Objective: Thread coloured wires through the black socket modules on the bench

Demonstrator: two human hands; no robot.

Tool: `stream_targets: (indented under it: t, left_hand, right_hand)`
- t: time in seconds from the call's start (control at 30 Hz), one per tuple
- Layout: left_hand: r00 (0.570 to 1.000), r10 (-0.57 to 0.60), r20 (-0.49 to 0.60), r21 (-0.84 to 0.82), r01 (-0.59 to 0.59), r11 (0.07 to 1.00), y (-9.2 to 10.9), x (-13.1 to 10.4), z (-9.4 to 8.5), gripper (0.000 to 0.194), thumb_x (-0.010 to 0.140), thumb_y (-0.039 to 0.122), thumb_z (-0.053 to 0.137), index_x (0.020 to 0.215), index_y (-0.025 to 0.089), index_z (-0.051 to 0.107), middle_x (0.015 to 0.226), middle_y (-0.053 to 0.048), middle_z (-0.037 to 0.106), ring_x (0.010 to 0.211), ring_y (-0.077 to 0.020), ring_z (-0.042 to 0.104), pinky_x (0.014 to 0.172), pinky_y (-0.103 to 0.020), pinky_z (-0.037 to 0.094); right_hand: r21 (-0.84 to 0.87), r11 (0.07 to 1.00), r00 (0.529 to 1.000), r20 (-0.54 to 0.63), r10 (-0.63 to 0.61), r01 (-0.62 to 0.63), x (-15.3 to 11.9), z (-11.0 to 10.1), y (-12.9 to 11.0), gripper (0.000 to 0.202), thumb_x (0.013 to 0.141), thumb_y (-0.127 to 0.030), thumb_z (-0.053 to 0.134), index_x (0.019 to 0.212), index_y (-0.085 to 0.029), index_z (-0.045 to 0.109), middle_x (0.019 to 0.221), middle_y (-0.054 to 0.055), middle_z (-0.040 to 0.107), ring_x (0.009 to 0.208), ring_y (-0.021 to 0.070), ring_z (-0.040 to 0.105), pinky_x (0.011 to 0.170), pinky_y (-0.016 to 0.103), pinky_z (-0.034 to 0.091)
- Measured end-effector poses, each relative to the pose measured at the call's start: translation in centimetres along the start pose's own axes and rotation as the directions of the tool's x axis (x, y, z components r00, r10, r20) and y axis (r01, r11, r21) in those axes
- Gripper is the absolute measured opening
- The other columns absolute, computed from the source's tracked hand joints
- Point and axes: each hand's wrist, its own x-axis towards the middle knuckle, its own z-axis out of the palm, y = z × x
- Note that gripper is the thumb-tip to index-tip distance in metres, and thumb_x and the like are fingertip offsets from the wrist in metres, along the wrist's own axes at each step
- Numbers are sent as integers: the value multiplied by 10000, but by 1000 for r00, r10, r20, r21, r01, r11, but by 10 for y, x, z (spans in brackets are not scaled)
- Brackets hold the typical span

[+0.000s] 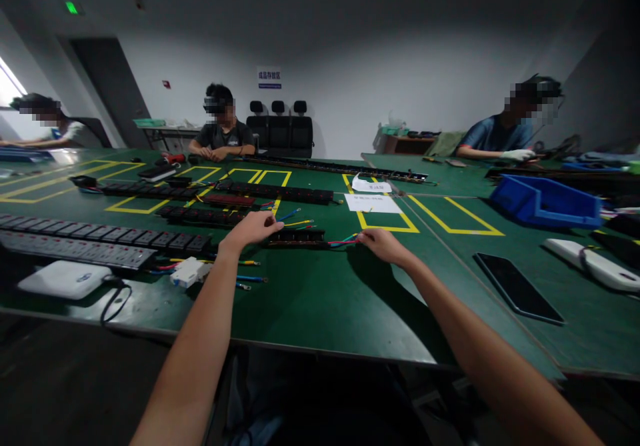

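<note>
Two bare hands work over a smooth, glossy green tabletop marked with yellow tape rectangles. A slim black strip [296, 237], long and ribbed with compartments, lies between them. The left hand [254, 227] curls at the strip's left end; whether it grips is unclear. The right hand [381, 243] pinches thin, plastic-coated coloured wires [341, 242] leaving the strip's right end. To the left lie long rows of black sockets [105, 234], a boxy white plastic connector [190, 272] and a rounded white device [65, 279] with a small dark logo, too small to read. To the right are a flat, glassy black phone [517, 287] and a blue plastic bin [546, 201] with sloping sides. A wall sign [269, 77] reads "成品存放区"; the writing on the white paper [373, 204] is illegible.
</note>
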Motion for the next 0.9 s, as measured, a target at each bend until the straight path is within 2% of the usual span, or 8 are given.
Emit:
stream_targets:
  t: [0.13,0.23,0.4,0.57,0.7,0.8,0.9]
  left_hand:
    - [996,81,23,-4,-80,997,7,4,5,375,980,518,600,932,153,669,893,-30,679,820,-176,645,821,-379,535]
    - [994,113,0,-2,-113,994,10,6,8,370,988,509,593,918,152,659,872,-23,666,795,-168,636,799,-366,536]
    - [989,139,-49,-16,-140,990,13,8,14,371,1003,509,564,950,152,653,892,-26,659,797,-167,628,785,-360,531]
    - [988,154,-17,7,-154,988,21,8,22,379,1012,511,553,982,149,663,920,-34,680,819,-172,653,801,-369,547]
    - [990,143,-9,83,-142,986,34,4,27,360,1014,492,564,1025,147,667,952,-43,690,847,-177,668,817,-383,561]
    - [990,127,-58,162,-116,980,47,1,31,347,1012,476,574,1071,146,663,1010,-58,689,904,-194,672,846,-409,563]
    - [981,167,-94,220,-144,965,65,-2,40,342,1014,466,573,1096,146,662,1055,-68,690,964,-210,672,882,-432,556]
  right_hand:
    - [-59,998,996,84,-23,28,-3,0,4,259,901,-341,526,779,-188,696,740,40,684,687,194,597,620,285,381]
    - [-100,994,992,122,-30,42,-3,1,5,222,898,-313,554,811,-188,715,794,51,709,733,197,623,655,285,405]
    - [-169,985,988,154,-3,30,-3,-1,1,247,943,-308,528,877,-176,725,882,83,734,794,203,649,689,279,417]
    - [-241,970,986,162,51,-10,-6,-3,-8,264,976,-332,499,929,-186,713,923,87,739,814,200,659,682,270,403]
    - [-321,946,984,145,100,-49,-8,0,-16,284,1011,-342,451,964,-181,681,953,103,732,829,207,656,653,272,360]
    - [-377,923,983,129,131,-74,-9,3,-23,311,1036,-346,403,1002,-176,661,980,117,728,838,216,658,648,280,339]
    - [-412,907,980,126,153,-89,-11,4,-30,326,1052,-354,376,1029,-180,650,1003,116,731,848,215,667,667,283,349]
